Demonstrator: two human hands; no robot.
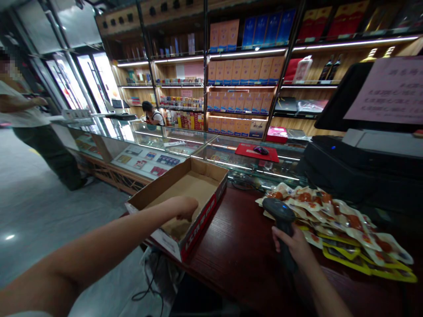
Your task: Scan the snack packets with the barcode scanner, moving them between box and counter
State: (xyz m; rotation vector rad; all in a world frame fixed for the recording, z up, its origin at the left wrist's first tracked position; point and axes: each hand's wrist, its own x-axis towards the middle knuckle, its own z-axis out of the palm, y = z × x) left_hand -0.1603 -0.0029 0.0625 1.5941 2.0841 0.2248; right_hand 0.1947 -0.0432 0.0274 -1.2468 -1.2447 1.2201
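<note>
A shallow cardboard box (201, 220) with a red printed side stands at the left edge of the dark red table. My left hand (185, 208) reaches into it, near its right wall, fingers curled downward; their tips, and anything in them, are hidden. The box floor looks bare where it shows. Wrapped round the handle of a black barcode scanner (280, 212), my right hand (295, 246) holds it upright over the table. Just right of the scanner lies a heap of sealed food packets (343, 215), clear and cream-coloured on top, with yellow-edged packets (350, 253) underneath.
Behind the table runs a glass display counter (148, 136) with a red mat (243, 152) and a mouse (260, 150). A monitor (340, 97) and black machine (330, 167) stand at right. One person (33, 114) stands left; another (153, 115) is behind the counter.
</note>
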